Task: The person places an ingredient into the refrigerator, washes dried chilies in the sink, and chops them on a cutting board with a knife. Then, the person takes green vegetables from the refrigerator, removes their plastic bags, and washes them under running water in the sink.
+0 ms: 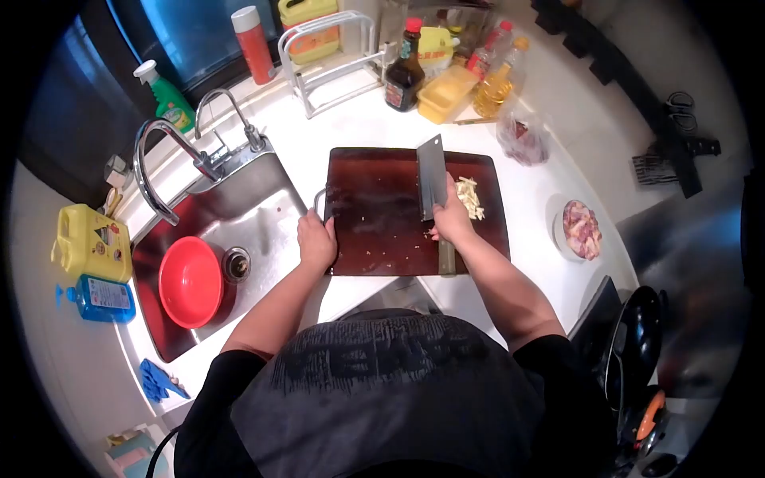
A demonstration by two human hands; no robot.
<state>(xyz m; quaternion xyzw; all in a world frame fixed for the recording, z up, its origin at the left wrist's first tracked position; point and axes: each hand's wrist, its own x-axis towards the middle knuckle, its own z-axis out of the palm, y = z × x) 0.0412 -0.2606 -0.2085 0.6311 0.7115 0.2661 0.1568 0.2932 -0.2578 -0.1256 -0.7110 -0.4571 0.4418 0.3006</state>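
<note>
A dark red-brown cutting board (374,199) lies on the white counter. My left hand (317,239) grips its left edge beside a metal loop handle, thumb on top. My right hand (452,219) is closed around a cleaver (432,177) where blade and handle meet. The blade points away from me over the board, and a handle end shows below the hand. Just right of the blade sits a small heap of pale chopped pieces (470,199). Tiny bits are scattered across the board's near half.
Left of the board is a steel sink (275,203) holding a red basin (190,280), with a faucet (147,159) arching over. A bowl of cut raw meat (582,231) and a plastic bag (523,139) stand right. Behind are a sauce bottle (404,72) and yellow container (446,94).
</note>
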